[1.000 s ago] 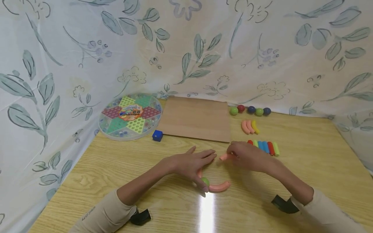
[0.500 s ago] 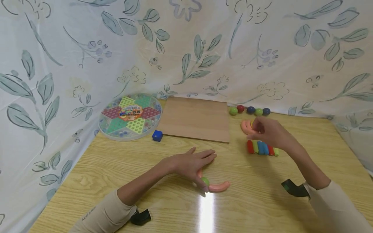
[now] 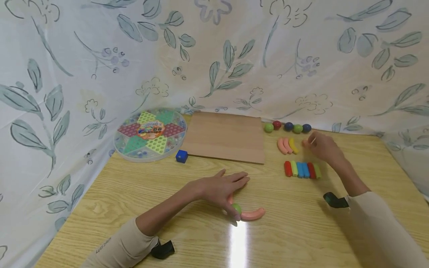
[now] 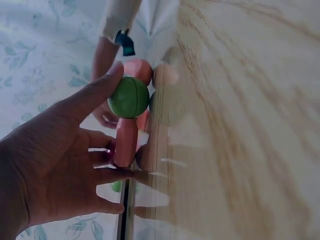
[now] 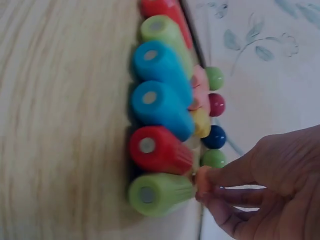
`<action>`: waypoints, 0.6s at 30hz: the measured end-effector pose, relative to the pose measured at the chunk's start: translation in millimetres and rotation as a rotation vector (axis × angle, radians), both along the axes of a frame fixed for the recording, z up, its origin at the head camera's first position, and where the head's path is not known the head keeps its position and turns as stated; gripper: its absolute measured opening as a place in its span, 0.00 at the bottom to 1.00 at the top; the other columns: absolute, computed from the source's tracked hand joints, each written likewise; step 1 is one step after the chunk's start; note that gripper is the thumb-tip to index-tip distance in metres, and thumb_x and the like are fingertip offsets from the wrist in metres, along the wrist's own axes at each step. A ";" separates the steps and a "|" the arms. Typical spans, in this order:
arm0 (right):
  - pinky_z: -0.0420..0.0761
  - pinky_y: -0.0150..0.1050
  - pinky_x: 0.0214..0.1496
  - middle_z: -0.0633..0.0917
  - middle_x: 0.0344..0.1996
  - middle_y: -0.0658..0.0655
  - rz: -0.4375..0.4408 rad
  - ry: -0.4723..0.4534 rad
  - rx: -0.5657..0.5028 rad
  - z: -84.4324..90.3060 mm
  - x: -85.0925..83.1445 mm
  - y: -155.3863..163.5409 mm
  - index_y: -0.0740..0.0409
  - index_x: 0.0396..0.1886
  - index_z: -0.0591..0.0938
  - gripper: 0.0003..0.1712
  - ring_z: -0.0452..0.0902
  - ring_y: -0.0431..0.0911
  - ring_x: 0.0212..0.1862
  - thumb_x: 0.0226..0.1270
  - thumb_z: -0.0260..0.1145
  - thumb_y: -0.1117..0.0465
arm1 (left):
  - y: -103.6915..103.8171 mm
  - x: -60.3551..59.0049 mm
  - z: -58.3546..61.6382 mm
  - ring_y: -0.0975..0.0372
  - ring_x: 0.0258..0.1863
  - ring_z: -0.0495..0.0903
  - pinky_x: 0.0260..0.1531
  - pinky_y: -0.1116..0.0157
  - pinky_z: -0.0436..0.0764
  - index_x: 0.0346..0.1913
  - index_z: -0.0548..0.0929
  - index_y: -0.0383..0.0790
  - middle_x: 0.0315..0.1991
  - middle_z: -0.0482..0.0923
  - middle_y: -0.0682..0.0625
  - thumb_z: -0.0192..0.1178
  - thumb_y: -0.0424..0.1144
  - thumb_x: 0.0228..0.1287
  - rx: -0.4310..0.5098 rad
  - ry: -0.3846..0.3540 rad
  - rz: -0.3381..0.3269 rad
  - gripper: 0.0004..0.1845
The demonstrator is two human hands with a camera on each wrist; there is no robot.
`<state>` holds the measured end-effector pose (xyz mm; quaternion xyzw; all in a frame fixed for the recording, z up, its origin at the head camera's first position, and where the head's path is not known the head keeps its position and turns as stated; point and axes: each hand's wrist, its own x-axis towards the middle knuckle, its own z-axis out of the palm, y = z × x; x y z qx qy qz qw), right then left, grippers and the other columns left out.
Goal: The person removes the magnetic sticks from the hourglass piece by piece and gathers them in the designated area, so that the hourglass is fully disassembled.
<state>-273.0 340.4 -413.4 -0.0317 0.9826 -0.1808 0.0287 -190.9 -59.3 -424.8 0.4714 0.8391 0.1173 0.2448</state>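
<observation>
Near table's far edge, right hand (image 3: 322, 147) pinching pink piece (image 3: 304, 143), left hand (image 3: 218, 190) flat, open.

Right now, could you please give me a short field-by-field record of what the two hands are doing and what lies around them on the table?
left hand: rests flat on the wooden table, thumb touching a green ball
beside ball: curved pink tube piece
right hand: pinches a small pink piece
near right hand: row of short coloured cylinders; three curved pieces, two pink and one yellow; five balls by the cloth
further left: plain wooden board; small blue cube; round Chinese checkers board
</observation>
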 end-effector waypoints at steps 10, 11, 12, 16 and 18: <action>0.81 0.67 0.57 0.84 0.50 0.81 0.094 -0.058 0.005 -5.6 -5.0 -5.1 0.82 0.55 0.79 0.21 0.81 0.74 0.53 0.73 0.62 0.66 | -1.0 0.5 -1.1 0.57 0.87 0.43 0.82 0.35 0.43 0.86 0.45 0.43 0.88 0.39 0.46 0.70 0.66 0.62 -0.003 0.001 -0.001 0.62; 0.82 0.67 0.56 0.84 0.49 0.81 0.108 -0.051 0.005 -4.7 -5.3 -6.2 0.82 0.55 0.79 0.20 0.81 0.74 0.52 0.72 0.62 0.67 | -1.0 0.5 -1.0 0.57 0.87 0.44 0.82 0.35 0.43 0.86 0.45 0.43 0.88 0.39 0.46 0.70 0.66 0.62 0.000 0.002 -0.001 0.62; 0.82 0.67 0.56 0.84 0.49 0.81 0.119 -0.045 0.005 -4.1 -5.9 -7.0 0.82 0.54 0.80 0.20 0.81 0.74 0.52 0.71 0.61 0.68 | -1.0 0.6 -1.1 0.57 0.87 0.44 0.82 0.35 0.43 0.86 0.45 0.43 0.88 0.39 0.46 0.70 0.66 0.62 0.001 0.002 -0.002 0.62; 0.82 0.66 0.56 0.84 0.49 0.81 0.121 -0.058 0.010 -0.9 -8.2 -11.7 0.82 0.55 0.79 0.20 0.81 0.73 0.51 0.73 0.60 0.67 | -0.4 0.2 -1.5 0.57 0.87 0.44 0.82 0.34 0.44 0.86 0.45 0.43 0.88 0.39 0.47 0.69 0.67 0.62 0.002 0.010 -0.001 0.62; 0.84 0.64 0.54 0.83 0.50 0.80 0.103 -0.080 0.008 0.7 -9.4 -15.0 0.80 0.56 0.78 0.21 0.81 0.71 0.51 0.74 0.62 0.64 | -0.3 -0.3 -1.6 0.57 0.87 0.44 0.82 0.34 0.44 0.86 0.45 0.43 0.88 0.39 0.47 0.70 0.67 0.61 0.000 0.014 0.000 0.62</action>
